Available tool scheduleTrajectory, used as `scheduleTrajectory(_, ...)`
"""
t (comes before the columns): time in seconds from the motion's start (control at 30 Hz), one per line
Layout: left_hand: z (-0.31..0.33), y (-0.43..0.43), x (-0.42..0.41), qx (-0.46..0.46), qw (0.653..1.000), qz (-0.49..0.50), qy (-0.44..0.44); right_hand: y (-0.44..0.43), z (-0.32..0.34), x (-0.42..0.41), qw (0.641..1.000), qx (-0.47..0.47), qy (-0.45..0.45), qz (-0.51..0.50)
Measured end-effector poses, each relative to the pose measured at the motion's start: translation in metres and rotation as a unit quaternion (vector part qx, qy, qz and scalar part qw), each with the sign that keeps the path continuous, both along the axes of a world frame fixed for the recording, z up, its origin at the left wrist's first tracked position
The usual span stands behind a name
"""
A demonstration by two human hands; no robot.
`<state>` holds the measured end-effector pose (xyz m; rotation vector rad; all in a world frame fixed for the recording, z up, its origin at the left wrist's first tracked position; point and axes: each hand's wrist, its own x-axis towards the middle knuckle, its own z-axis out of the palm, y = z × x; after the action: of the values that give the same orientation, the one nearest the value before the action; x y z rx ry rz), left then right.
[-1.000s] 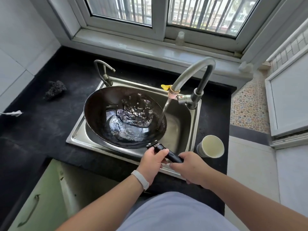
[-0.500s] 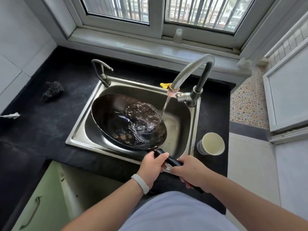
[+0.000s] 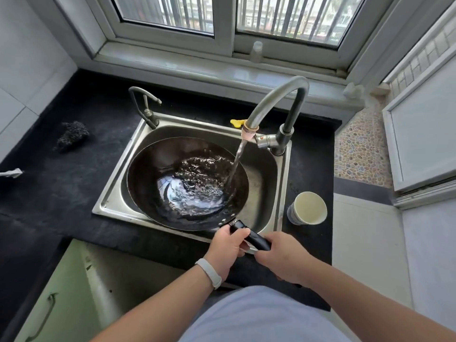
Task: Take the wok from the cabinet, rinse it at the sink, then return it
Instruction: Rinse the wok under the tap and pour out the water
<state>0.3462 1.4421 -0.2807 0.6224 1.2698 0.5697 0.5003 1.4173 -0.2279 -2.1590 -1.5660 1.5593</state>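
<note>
A dark round wok point(image 3: 148, 183) sits low in the steel sink point(image 3: 116, 193), with water swirling in its bowl. The tall curved faucet point(image 3: 274, 99) pours a stream onto the wok's right side. The wok's black handle point(image 3: 255, 239) points toward me over the sink's front rim. My left hand point(image 3: 228, 245), with a white band on its wrist, grips the handle near the wok. My right hand point(image 3: 283, 257) grips the handle's end. Below the counter at the left, a green cabinet door point(image 3: 56, 299) stands open.
A paper cup point(image 3: 309, 208) stands on the black counter right of the sink. A dark scouring pad point(image 3: 72, 135) lies at the back left. A small second tap point(image 3: 145, 107) rises at the sink's back left corner. The window sill runs behind.
The wok was tilted on its side with water sloshing toward the right; it has levelled out and dropped lower into the sink. Both hands stayed on the handle.
</note>
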Motion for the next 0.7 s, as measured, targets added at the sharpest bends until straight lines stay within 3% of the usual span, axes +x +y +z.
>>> scheduleTrajectory(0.2, 0.011, 0.01, 0.008, -0.019, 0.991, 0.044, -0.122, 0.004, 0.004, 0.005, 0.993, 0.089, -0.072, 0.037)
scheduleTrajectory(0.7, 0.036, 0.042, 0.028, 0.006, 0.985, 0.001, -0.173, 0.016, 0.012, 0.013, 0.96, 0.176, -0.213, 0.047)
